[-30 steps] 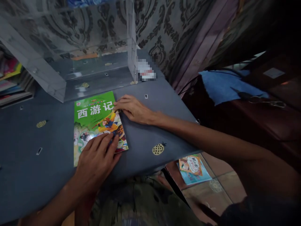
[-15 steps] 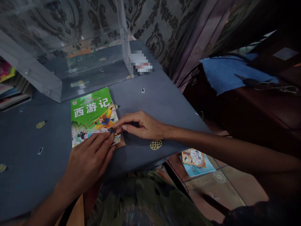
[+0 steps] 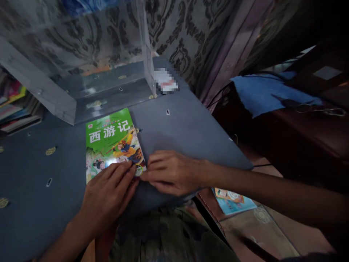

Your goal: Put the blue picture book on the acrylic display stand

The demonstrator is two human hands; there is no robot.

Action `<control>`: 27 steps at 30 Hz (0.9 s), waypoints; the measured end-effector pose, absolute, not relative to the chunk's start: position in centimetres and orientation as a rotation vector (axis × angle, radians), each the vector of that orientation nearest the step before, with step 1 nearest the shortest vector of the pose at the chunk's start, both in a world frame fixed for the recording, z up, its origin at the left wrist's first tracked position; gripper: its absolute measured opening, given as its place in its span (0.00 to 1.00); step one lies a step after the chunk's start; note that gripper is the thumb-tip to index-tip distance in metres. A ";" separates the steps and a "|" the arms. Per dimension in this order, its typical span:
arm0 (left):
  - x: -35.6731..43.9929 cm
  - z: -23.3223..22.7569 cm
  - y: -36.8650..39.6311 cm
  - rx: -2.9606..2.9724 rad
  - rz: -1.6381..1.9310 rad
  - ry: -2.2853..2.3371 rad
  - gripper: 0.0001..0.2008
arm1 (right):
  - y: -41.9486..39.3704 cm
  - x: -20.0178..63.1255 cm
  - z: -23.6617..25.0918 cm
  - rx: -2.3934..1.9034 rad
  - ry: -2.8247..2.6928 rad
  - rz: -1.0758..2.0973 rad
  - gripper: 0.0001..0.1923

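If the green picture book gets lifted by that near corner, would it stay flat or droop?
The green book looks thin and soft-covered, so it would probably droop. Its glossy cover catches light, so it may slide on the cloth. Both the left hand and the right hand touch its corner.

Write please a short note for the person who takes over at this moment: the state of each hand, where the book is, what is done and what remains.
Left hand: open, flat, fingers pressing the lower part of the green book.
Right hand: fingers at the book's lower right corner; whether it pinches the cover cannot be told.
The book lies closed, cover up, on the grey cloth-covered table, in front of the clear plastic box. Another book lies on the floor.
Done: book is laid flat.
Left: it is not yet opened or lifted, judging by the hands at its corner.
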State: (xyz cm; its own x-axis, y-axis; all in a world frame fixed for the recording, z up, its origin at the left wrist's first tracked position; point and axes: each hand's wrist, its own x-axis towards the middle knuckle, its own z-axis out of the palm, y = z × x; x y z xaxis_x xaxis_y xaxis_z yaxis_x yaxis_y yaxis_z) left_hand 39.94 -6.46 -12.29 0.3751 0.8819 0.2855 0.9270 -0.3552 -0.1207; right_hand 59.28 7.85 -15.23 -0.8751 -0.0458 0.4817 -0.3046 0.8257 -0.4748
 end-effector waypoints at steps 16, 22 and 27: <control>34.8 -14.2 5.1 -2.305 -0.202 -1.743 0.21 | 7.1 59.8 -16.6 0.271 -2.544 0.481 0.12; 33.6 -14.1 8.5 -2.300 -0.171 -1.895 0.21 | 7.2 59.7 -16.8 0.249 -2.491 0.531 0.13; 34.2 -14.7 6.6 -2.340 -0.214 -1.841 0.24 | 7.2 59.7 -16.7 0.248 -2.470 0.552 0.13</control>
